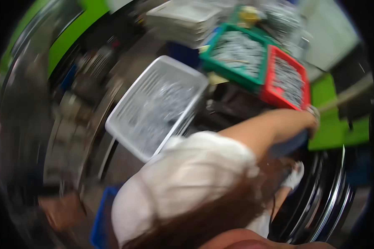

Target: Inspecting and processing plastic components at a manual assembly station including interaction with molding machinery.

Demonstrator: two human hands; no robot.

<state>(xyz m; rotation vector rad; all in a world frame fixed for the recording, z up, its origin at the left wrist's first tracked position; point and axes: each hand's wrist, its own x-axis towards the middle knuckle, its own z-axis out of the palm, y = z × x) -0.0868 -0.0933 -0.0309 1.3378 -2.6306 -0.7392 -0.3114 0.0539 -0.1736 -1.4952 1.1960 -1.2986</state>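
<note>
My left arm in a white short sleeve stretches across to the right. At its end my left hand (313, 119) is close to the near right corner of the red basket (266, 92); its fingers are smeared by motion, with something pale about the hand. Lower down, my right hand (295, 174) shows as a blurred whitish patch, and I cannot make out its fingers or anything in them. Small grey pieces (287, 81) fill the red basket. Beside it stands a green basket (245, 80) of similar silvery pieces (239, 52).
A white plastic tub (131, 97) with clear, shiny contents stands left of the baskets. Stacked white trays (183, 18) and clear plastic bags (282, 18) are behind. Curved metal bars (330, 207) lie at the lower right, a blue bin (99, 220) at the lower left.
</note>
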